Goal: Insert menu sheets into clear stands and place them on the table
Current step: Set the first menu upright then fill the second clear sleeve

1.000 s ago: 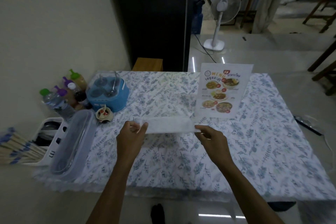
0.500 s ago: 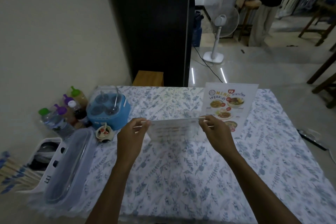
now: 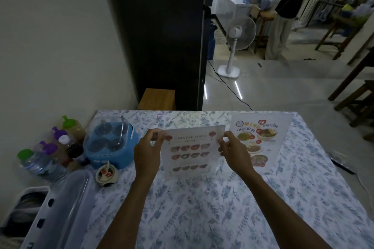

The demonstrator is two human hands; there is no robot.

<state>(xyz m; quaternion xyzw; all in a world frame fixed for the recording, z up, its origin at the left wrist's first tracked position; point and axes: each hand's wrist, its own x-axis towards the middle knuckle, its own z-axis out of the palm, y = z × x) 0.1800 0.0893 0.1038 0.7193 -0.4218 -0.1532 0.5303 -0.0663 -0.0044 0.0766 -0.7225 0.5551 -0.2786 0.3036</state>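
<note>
A clear stand holding a "Chinese Food Menu" sheet [image 3: 189, 151] stands upright at the middle of the floral tablecloth [image 3: 202, 208], its face toward me. My left hand [image 3: 146, 152] grips its upper left edge and my right hand [image 3: 234, 152] grips its upper right edge. Whether its base touches the cloth I cannot tell. A second clear stand with a colourful Thai menu [image 3: 261, 139] stands upright just to the right, behind my right hand.
A blue condiment caddy [image 3: 110, 145], sauce bottles [image 3: 66, 139], a water bottle [image 3: 38, 163] and a small sauce dish [image 3: 106, 175] crowd the table's left side. A white tray with a clear lid [image 3: 60, 208] sits front left. A fan [image 3: 235, 46] and a person [image 3: 285, 12] stand beyond.
The stand with the Chinese menu has been tipped from lying flat to upright between both hands. The camera view has tilted upward, showing more of the room.
</note>
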